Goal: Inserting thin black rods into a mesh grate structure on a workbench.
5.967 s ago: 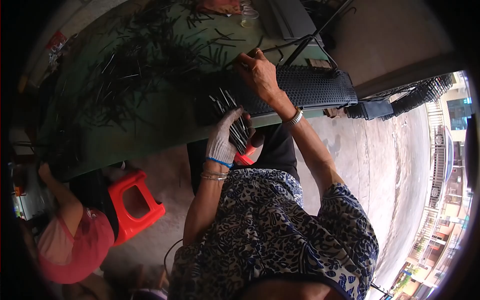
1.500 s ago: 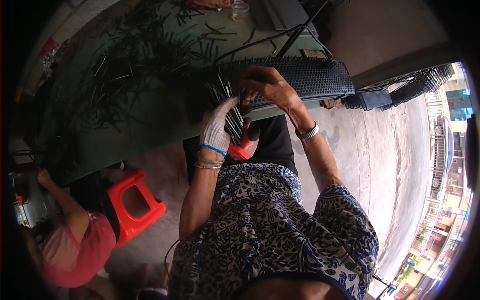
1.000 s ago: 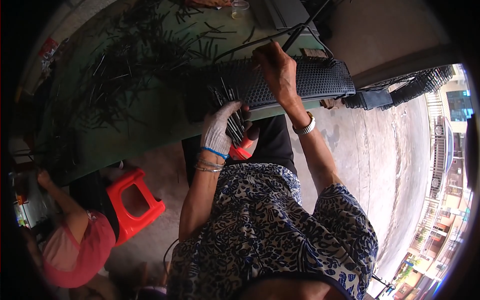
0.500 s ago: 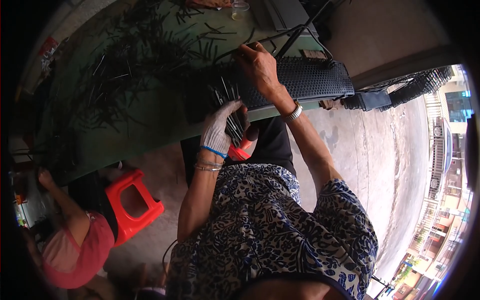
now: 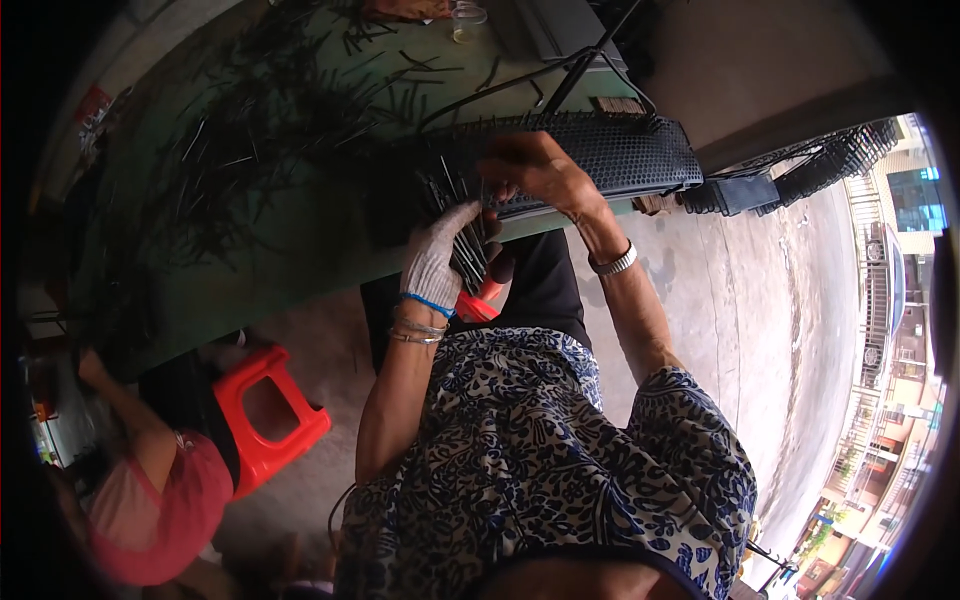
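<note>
My left hand, in a white knit glove, is closed round a bundle of thin dark sticks at the near edge of the table. Bare and smeared by motion, my right hand hovers just right of the bundle's upper ends, over a black perforated tray. Its fingertips are too blurred to tell whether they hold anything. Many more loose dark sticks lie scattered across the green table.
A black metal bar frame rises behind the tray. A clear plastic cup stands at the back. Left of me are a red plastic stool and another person in a pink top. More black trays are at the right.
My right hand has come down and nearer, from beside the black metal bar to the top of the bundle. My left hand stays in place, gripping the sticks.
</note>
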The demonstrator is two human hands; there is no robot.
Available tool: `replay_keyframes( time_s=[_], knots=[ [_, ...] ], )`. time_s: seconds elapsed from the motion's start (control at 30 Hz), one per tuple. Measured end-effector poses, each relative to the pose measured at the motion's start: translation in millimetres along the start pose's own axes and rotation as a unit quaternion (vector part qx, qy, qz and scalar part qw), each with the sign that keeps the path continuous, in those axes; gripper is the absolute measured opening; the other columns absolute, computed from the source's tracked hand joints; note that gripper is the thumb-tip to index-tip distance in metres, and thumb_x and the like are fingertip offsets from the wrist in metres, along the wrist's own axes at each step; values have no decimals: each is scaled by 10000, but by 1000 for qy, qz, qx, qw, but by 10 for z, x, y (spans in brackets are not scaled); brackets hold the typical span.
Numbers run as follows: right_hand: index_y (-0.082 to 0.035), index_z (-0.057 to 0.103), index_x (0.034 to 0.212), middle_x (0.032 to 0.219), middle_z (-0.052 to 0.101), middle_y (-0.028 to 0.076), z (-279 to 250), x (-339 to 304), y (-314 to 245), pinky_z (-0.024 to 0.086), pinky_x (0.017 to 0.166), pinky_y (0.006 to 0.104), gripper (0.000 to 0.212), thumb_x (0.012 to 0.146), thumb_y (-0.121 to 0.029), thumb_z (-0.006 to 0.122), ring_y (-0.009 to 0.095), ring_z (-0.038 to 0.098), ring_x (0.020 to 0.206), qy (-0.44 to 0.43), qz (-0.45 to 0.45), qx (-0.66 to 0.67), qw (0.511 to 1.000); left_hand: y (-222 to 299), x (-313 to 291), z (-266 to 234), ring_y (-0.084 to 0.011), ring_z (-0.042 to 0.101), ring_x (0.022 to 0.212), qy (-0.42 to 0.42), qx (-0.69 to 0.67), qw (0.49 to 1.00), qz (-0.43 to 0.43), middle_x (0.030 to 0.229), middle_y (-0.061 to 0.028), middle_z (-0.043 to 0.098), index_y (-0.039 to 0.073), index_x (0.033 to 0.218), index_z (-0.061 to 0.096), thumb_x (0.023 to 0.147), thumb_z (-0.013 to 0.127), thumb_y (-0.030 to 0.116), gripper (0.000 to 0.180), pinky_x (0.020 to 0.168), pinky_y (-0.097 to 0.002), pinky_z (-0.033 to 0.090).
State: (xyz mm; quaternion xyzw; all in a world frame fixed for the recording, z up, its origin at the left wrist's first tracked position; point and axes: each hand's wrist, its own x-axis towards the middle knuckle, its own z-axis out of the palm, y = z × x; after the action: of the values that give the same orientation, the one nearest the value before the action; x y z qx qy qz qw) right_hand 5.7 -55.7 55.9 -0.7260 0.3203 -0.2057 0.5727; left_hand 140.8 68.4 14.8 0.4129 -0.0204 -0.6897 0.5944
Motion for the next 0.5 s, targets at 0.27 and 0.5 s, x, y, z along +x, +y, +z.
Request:
replay_keyframes(
  time_s=[0.27,0.5],
  knots=[
    [-8,616,944,791,661,44,18,353,171,477,588,238,74,886,-54,608,81,586,657,354,-163,-96,916,26,18,72,-198,659,705,2,-59,998,-12,854,-100,669,19,969,639,863,659,163,180,598,-318,576],
    [-30,628,905,742,608,97,109,494,560,468,600,289,81,833,-64,641,162,571,624,319,-183,-233,900,22,41,61,-175,646,623,3,-38,999,-7,771,-80,662,28,943,642,850,668,150,155,548,-293,559]
  ],
)
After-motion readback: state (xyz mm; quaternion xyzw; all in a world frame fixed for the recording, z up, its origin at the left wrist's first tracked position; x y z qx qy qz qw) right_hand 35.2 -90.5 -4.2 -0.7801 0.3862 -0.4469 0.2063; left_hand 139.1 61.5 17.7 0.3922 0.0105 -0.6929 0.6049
